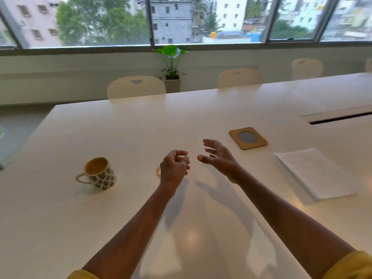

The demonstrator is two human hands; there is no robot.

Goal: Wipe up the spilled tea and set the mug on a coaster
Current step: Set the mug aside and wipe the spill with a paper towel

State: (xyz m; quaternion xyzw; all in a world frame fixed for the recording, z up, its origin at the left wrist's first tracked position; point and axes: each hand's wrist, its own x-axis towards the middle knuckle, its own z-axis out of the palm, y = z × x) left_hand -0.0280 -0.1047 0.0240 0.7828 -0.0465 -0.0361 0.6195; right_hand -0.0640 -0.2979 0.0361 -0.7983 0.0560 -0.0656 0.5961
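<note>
Your left hand (174, 168) hovers with fingers curled loosely on nothing over a tea ring (158, 171), right hand (218, 156) spread empty, mug (99, 174) left, coaster (248, 137) far right on the worktop (130, 125).

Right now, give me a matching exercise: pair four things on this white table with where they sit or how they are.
Things:
1. leaf-patterned white mug
2. square cork coaster with grey centre
3. folded white cloth
4. left hand

States:
A. far right, lying flat
B. loosely curled, holding nothing
C. bare, beyond the right hand
D. upright, left of both hands

Pairs: 1-D, 2-C, 3-A, 4-B
</note>
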